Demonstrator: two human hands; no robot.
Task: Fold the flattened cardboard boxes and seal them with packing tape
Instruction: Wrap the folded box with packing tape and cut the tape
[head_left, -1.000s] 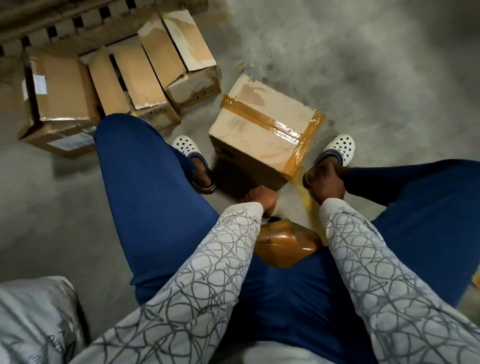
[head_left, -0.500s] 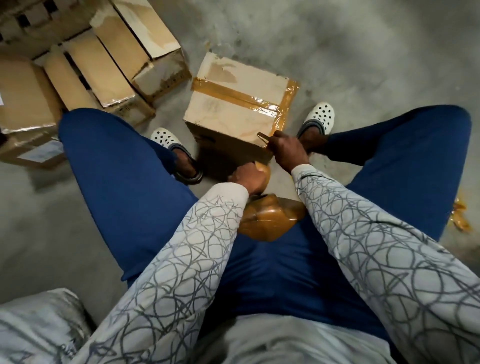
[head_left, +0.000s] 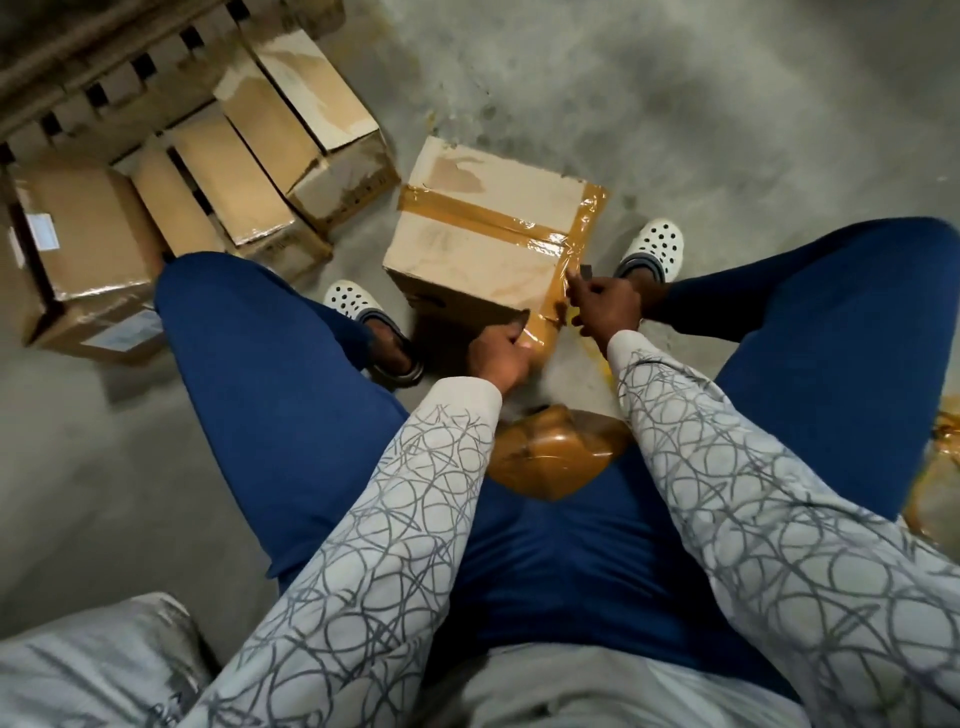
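A folded cardboard box (head_left: 483, 249) stands on the floor between my feet, with brown packing tape (head_left: 498, 215) across its top and down its right edge. My left hand (head_left: 498, 356) grips the glossy tape (head_left: 537, 338) at the box's near corner, fingers curled round it. Just to the right, at the taped right edge, my right hand (head_left: 605, 306) pinches a small dark tool (head_left: 587, 271). I cannot tell what the tool is. A lump wrapped in brown tape (head_left: 556, 454) lies in my lap between my forearms.
Several other cardboard boxes (head_left: 249, 171) lie on the concrete floor at the left, beside a wooden pallet (head_left: 104, 67). A grey plastic bag (head_left: 93, 670) sits at the lower left. Scraps of brown tape (head_left: 945, 431) lie at the right edge. My white clogs (head_left: 652, 247) flank the box.
My right hand has come up from near my right foot to the box's taped right edge. My left hand has moved up to the box's near corner.
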